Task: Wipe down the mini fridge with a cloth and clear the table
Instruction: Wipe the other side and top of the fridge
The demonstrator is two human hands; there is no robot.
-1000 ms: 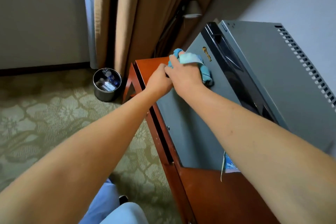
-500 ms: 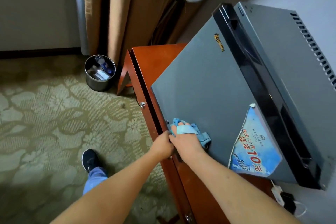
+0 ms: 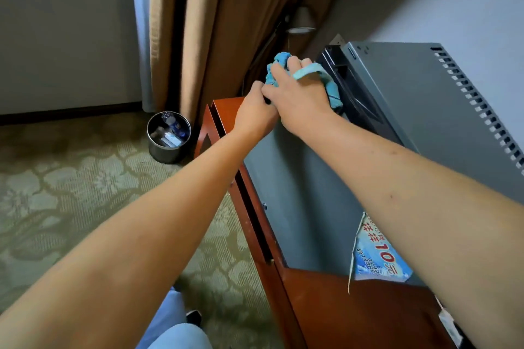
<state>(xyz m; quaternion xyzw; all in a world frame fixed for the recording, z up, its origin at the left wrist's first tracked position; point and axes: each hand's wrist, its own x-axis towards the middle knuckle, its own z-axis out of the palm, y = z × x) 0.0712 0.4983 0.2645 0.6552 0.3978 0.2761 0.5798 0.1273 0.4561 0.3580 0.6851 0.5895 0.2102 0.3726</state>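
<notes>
The blue cloth [image 3: 304,76] is bunched against the top far corner of the grey mini fridge [image 3: 402,127] door, right beside the black strip along the door's upper edge. The right hand [image 3: 300,96] lies over it, fingers curled into the fabric and pressing it to the door, with a pale band of the cloth looped across the knuckles. The left hand [image 3: 255,116] sits just beside the right, touching it, its fingers curled around the door's far edge. Nearer the person than the hands, below the right forearm, a blue sticker [image 3: 377,258] peels from the door's lower corner. The fridge stands on a reddish wooden table [image 3: 354,317]. Left of the left hand, a round metal bin [image 3: 168,137] with some litter stands on the patterned carpet [image 3: 71,193], in front of tan curtains [image 3: 198,31].
</notes>
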